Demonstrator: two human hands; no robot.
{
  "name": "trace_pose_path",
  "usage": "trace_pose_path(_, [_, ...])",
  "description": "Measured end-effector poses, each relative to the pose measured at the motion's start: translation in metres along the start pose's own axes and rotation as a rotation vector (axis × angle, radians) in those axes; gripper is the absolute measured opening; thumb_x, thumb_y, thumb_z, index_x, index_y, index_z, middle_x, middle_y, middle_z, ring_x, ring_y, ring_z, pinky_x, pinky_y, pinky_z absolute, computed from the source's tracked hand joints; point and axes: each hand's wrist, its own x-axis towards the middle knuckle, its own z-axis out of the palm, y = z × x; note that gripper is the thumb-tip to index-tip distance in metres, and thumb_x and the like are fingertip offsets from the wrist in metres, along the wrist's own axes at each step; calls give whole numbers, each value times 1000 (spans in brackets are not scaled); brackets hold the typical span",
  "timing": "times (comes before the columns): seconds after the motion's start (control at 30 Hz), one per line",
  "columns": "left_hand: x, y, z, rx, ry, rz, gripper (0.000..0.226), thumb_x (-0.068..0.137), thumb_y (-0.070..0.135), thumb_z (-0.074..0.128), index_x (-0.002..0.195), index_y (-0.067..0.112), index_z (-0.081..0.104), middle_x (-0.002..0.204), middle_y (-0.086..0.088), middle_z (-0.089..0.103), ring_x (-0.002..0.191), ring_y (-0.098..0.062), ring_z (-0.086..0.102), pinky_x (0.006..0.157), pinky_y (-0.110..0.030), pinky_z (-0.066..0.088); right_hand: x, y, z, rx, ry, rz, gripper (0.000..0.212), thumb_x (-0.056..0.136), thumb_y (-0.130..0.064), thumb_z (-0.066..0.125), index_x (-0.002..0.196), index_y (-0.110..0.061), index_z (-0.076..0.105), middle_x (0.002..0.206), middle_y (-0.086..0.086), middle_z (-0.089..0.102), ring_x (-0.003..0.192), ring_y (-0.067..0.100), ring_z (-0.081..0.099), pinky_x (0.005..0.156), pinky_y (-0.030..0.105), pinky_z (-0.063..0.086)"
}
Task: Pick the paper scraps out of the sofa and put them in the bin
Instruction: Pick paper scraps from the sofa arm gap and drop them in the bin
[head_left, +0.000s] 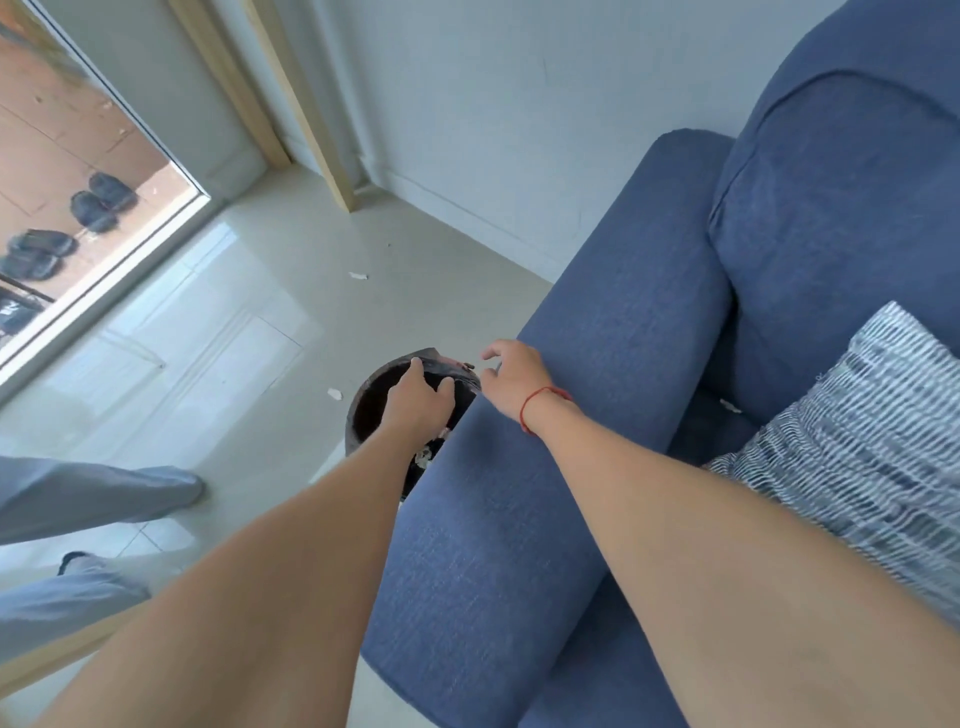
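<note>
The left hand (421, 400) is held over the dark bin (374, 410), fingers spread, touching its liner's rim. The right hand (511, 376) is loosely uncurled above the sofa (597, 364) arm, nothing visibly held. Paper scraps (428, 457) lie in the bin beneath the left fingers.

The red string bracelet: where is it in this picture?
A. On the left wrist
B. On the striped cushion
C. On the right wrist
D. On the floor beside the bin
C. The red string bracelet circles the wrist of the right hand, which reaches over the blue sofa armrest toward the dark bin; the left hand has a bare wrist.
</note>
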Motion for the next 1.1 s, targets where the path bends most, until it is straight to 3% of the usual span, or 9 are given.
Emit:
trace_pose_path(0.13, [-11,42,28,-90,-12,125,48,99,28,41,144,13,34,128,-8,57,127,-29,49,98,-32,40,-7,34,-48,34,103,-26,30,94,-11,48,120,-11,62,134,7,54,113,26,59,98,38,50])
trace_pose_path(0.27, [-24,94,64,-112,-5,255,49,98,29,44,144,11,41,141,-5,51,125,-25,52,99,-29,43,-12,86,-103,48,220,38,28,92,-14,51,116,-14,65,128,5,59,109,25,62,97,38,51])
trace_pose_path(0.37, [-40,136,101,-170,-29,350,16,97,23,47,108,20,59,97,1,52,89,-16,48,75,-19,40,-24,135,-133,65,278,113,27,90,-13,53,112,-13,68,120,6,64,101,25,64,92,33,52])
trace_pose_path(0.6, [-58,178,198,-147,-237,384,11,95,20,51,102,26,58,90,5,52,88,-11,46,81,-16,35,-49,244,-147,81,257,291,28,88,-11,53,111,-11,69,122,10,65,108,27,63,99,34,49])
trace_pose_path(0.63, [-56,175,212,-111,-276,354,9,94,20,51,99,25,58,91,7,54,89,-12,48,81,-16,36,-49,254,-145,84,239,301,29,88,-9,52,113,-9,68,121,11,65,108,27,63,100,33,48])
trace_pose_path(0.7, [-49,162,242,-47,-377,248,34,94,23,51,125,16,61,121,4,61,108,-16,57,92,-20,42,-44,272,-140,83,186,316,33,89,-7,49,117,-9,66,124,10,64,113,26,61,104,33,46])
trace_pose_path(0.77, [-41,143,271,18,-451,157,47,94,25,50,141,18,46,144,-3,49,128,-21,50,103,-23,39,-32,292,-130,70,137,323,36,90,-6,46,121,-12,64,129,8,62,117,25,59,106,33,45])
trace_pose_path(0.93, [-14,101,321,15,-502,55,58,97,17,49,151,19,27,157,-3,28,144,-20,30,120,-31,23,4,330,-92,41,64,292,37,91,-4,44,121,-15,63,132,9,57,113,28,60,93,36,54])
trace_pose_path(1.1, [14,85,348,-59,-434,61,63,97,9,48,152,25,22,158,3,25,146,-16,23,118,-25,18,41,350,-62,6,-7,238,37,87,1,50,116,-15,65,135,7,52,123,27,54,102,38,48])
